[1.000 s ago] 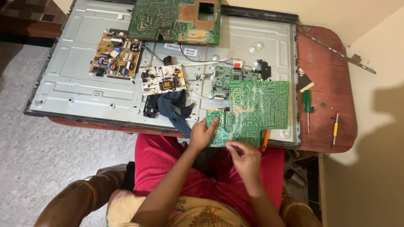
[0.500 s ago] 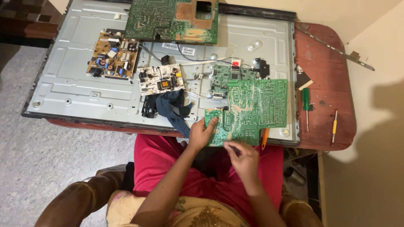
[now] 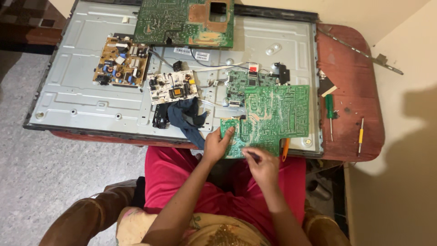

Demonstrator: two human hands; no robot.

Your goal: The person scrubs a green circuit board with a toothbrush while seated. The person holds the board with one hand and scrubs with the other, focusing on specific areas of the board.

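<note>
A green circuit board (image 3: 273, 116) lies solder side up on the near right part of a grey metal panel back (image 3: 82, 98). My left hand (image 3: 217, 145) grips the board's near left corner, fingers curled over its edge. My right hand (image 3: 260, 166) is closed around a small dark tool (image 3: 251, 155) whose tip rests at the board's near edge. An orange-handled tool (image 3: 285, 150) sticks out from under the board just right of my right hand.
A larger green board (image 3: 184, 23) lies at the far edge, a brown power board (image 3: 120, 61) at left, a white board (image 3: 172, 86) mid-panel, a dark blue cloth (image 3: 186, 119) beside my left hand. On the red table (image 3: 350, 123) lie a green screwdriver (image 3: 329, 109) and a yellow one (image 3: 360, 135).
Both hands stay at the board's near edge. My right hand has shifted slightly along that edge with the tool. The board itself has not moved.
</note>
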